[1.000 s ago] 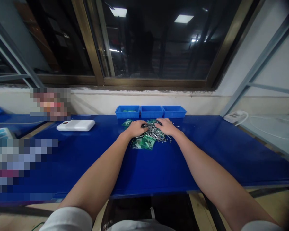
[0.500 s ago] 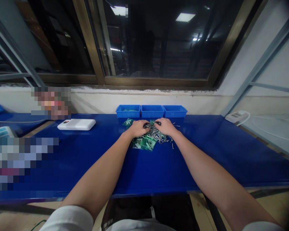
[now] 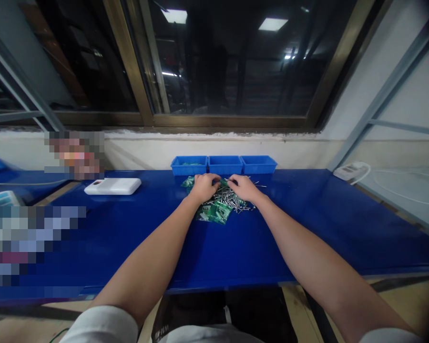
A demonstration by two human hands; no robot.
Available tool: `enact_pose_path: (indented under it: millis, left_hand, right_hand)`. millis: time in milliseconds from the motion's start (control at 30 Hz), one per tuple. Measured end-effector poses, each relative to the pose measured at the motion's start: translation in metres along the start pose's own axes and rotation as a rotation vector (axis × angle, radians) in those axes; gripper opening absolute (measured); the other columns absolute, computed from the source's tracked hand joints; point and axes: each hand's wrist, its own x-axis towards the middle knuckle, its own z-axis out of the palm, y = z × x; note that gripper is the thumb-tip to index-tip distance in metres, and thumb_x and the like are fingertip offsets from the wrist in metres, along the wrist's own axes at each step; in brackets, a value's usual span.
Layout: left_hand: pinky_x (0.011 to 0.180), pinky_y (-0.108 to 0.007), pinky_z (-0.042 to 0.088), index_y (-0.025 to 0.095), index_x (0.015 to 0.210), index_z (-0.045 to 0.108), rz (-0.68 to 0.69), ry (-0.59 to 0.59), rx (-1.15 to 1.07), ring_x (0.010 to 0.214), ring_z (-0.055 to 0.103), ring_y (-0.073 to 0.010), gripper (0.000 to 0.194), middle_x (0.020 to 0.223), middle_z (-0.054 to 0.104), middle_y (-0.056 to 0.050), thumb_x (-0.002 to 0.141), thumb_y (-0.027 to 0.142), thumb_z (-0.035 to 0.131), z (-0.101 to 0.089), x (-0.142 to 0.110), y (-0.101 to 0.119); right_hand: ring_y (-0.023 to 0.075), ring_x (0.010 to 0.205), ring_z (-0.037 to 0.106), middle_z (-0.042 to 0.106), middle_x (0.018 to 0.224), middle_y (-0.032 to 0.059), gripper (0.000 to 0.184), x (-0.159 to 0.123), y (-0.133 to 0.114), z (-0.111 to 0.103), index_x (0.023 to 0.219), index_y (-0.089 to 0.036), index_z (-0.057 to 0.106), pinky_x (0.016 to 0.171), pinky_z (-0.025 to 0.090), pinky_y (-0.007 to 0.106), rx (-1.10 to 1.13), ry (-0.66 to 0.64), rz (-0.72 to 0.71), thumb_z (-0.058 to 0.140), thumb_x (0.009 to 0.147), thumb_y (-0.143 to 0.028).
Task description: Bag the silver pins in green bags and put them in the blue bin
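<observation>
A heap of thin metal pins [image 3: 229, 200] mixed with small green circuit boards [image 3: 214, 212] lies on the blue table top [image 3: 128, 228]. Both my hands rest on the far side of the heap. My left hand [image 3: 203, 186] is curled, its fingers bent down onto the boards and pins. My right hand [image 3: 243, 186] is likewise curled over the pins, fingertips pressed together near the left hand. What either hand pinches is too small to make out.
Three blue bins [image 3: 224, 165] stand in a row behind the heap, against the wall. A white flat device [image 3: 112, 186] lies to the left. A white power strip [image 3: 350, 170] with cable sits at the far right. The table's near edge runs just before my elbows.
Both hands have shifted slightly farther back over the heap and drawn closer together. A few stray pins on the right side have been pulled in.
</observation>
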Motion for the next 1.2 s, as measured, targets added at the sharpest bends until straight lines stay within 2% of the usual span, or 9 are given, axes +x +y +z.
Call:
enact_pose_path:
  millis: [267,433,533,633,800,967,1033,1133,1200]
  left_hand:
    - [0.092,-0.034,0.04,0.022,0.085,0.07,-0.03,0.167,-0.132,0.091,0.062,-0.02,0.02,0.094,0.071,-0.002,0.072,0.017,0.055,-0.012,0.0,0.002]
    - [0.075,-0.029,0.049,0.018,0.082,0.071,-0.134,0.205,-0.38,0.072,0.062,-0.0172,0.02,0.083,0.071,-0.001,0.068,0.021,0.058,-0.016,-0.002,0.005]
    - [0.074,-0.029,0.05,0.016,0.081,0.07,-0.132,0.215,-0.519,0.074,0.062,-0.0178,0.02,0.081,0.071,-0.003,0.067,0.024,0.059,-0.013,0.0,0.002]
    - [0.076,-0.031,0.05,0.015,0.088,0.071,-0.139,0.191,-0.649,0.078,0.063,-0.0186,0.026,0.087,0.071,-0.005,0.068,0.026,0.059,-0.01,0.002,-0.002]
    - [0.083,-0.034,0.049,0.013,0.1,0.068,-0.143,0.18,-0.838,0.087,0.063,-0.0205,0.035,0.096,0.07,-0.007,0.067,0.023,0.059,-0.01,0.003,0.001]
    - [0.076,-0.035,0.051,0.013,0.13,0.046,-0.094,0.166,-0.899,0.085,0.063,-0.0201,0.073,0.102,0.068,-0.011,0.063,0.023,0.071,-0.006,0.004,0.007]
    - [0.078,-0.036,0.051,0.013,0.116,0.059,-0.094,0.149,-0.824,0.086,0.063,-0.0203,0.055,0.1,0.069,-0.011,0.063,0.021,0.07,-0.006,0.005,0.007]
    - [0.09,-0.039,0.047,0.015,0.082,0.071,-0.037,0.188,-0.695,0.095,0.061,-0.0211,0.016,0.104,0.067,-0.009,0.066,0.017,0.067,-0.008,0.004,0.006]
    - [0.097,-0.039,0.042,0.018,0.076,0.071,0.011,0.229,-0.63,0.104,0.058,-0.0207,0.01,0.111,0.064,-0.007,0.068,0.016,0.064,-0.01,0.003,0.007]
  right_hand:
    - [0.0179,0.087,0.061,0.068,0.094,0.0045,0.019,0.0,0.003,-0.001,0.092,-0.02,0.064,0.079,0.043,0.03,0.135,0.021,0.076,0.053,0.079,-0.028]
    - [0.0196,0.094,0.061,0.065,0.105,0.0092,0.041,-0.001,0.005,0.0,0.114,-0.017,0.056,0.082,0.044,0.033,0.293,0.057,0.095,0.06,0.074,-0.03]
    - [0.0179,0.079,0.062,0.067,0.092,0.008,0.047,0.001,0.007,0.0,0.116,-0.014,0.054,0.075,0.046,0.033,0.419,0.081,0.128,0.06,0.074,-0.036]
    - [0.0147,0.064,0.059,0.065,0.072,0.0029,0.039,0.004,0.01,-0.001,0.1,-0.013,0.059,0.067,0.046,0.03,0.537,0.112,0.153,0.064,0.069,-0.035]
    - [0.0115,0.055,0.055,0.06,0.063,-0.0009,0.029,0.007,0.012,-0.001,0.081,-0.016,0.057,0.051,0.043,0.024,0.709,0.199,0.225,0.068,0.062,-0.036]
    - [0.0104,0.049,0.053,0.057,0.064,-0.0012,0.026,0.008,0.005,0.001,0.077,-0.019,0.054,0.039,0.037,0.021,0.845,0.23,0.234,0.068,0.063,-0.036]
    - [0.012,0.052,0.056,0.058,0.067,0.0001,0.024,0.009,0.003,0.0,0.075,-0.019,0.055,0.043,0.043,0.024,0.878,0.237,0.171,0.067,0.063,-0.035]
    - [0.0155,0.07,0.061,0.061,0.077,0.0032,0.019,0.01,0.002,-0.002,0.066,-0.018,0.057,0.066,0.052,0.033,0.83,0.291,0.052,0.069,0.06,-0.031]
    - [0.0173,0.081,0.061,0.062,0.082,0.0049,0.018,0.01,0.001,-0.004,0.062,-0.017,0.058,0.08,0.049,0.036,0.762,0.32,0.016,0.07,0.058,-0.029]
